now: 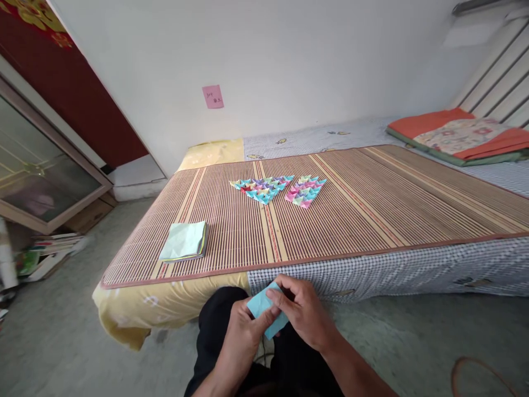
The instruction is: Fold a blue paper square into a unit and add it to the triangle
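Observation:
A light blue sheet of paper (259, 302), folded and roughly rectangular, is held between both hands above my lap. My left hand (243, 330) grips its left and lower part, thumb on top. My right hand (298, 306) pinches its upper right side, with the thumb pressing on the surface. The fingers under the paper are hidden. On the bamboo mat, a stack of square coloured papers (184, 241) lies to the left, pale green on top. Farther back are two groups of small folded paper pieces, a larger triangular group (264, 187) and a smaller group (306, 191).
The bamboo mat (351, 204) covers a bed with a checked sheet (380, 270) and yellow cloth (173, 298). A folded orange and floral quilt (458, 135) sits at the right. A pink note (212, 96) is on the wall. At left stands a glass-fronted cabinet (45, 165).

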`<state>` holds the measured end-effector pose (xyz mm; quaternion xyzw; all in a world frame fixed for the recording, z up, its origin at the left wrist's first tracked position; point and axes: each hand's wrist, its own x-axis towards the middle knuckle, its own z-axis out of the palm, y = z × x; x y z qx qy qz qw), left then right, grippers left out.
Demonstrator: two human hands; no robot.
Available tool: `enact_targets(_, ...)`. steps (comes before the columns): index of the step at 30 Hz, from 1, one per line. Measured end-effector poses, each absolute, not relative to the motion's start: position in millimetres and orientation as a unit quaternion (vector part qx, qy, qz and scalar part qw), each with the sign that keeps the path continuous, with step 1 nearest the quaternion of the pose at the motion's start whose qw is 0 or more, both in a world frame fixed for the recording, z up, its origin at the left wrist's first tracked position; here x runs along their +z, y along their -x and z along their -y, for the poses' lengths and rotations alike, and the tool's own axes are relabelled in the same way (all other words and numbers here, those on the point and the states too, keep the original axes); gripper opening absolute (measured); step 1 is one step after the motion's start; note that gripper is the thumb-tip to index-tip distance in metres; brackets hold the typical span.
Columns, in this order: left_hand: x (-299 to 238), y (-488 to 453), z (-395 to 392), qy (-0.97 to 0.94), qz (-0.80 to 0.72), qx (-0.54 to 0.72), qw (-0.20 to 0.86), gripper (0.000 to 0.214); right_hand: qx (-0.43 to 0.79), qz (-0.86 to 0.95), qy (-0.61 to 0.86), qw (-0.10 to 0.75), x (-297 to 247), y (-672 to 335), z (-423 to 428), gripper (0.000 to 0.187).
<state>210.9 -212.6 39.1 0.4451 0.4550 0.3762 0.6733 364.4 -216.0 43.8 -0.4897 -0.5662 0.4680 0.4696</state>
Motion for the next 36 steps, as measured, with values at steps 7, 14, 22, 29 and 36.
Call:
enact_targets(7,36.6,-207.2,212.4,-0.501,-0.446,0.361,0.648,0.043,0.425,0.542,0.531,0.494,31.9,-368.0,207.7,0.041)
enact_targets(14,34.6,-201.1,216.0,-0.545,-0.423,0.354,0.632,0.044,0.436,0.504,0.532,0.524,34.6,-378.6,201.9,0.042)
enact_targets(22,34.4,-198.3,204.0,-0.400,-0.393,0.408,0.721,0.043,0.444,0.570,0.503,0.475,47.8,-373.3,207.1,0.041)
enact_targets(29,25.8,-200.1,205.7,-0.382,-0.433,0.396,0.714,0.037,0.446,0.590,0.494,0.457,47.1,-363.3,208.5,0.038)
enact_targets(36,25.1,-201.8,206.5,-0.405,-0.435,0.387,0.705,0.038,0.451,0.573,0.492,0.476,42.3,-362.2,207.0,0.038)
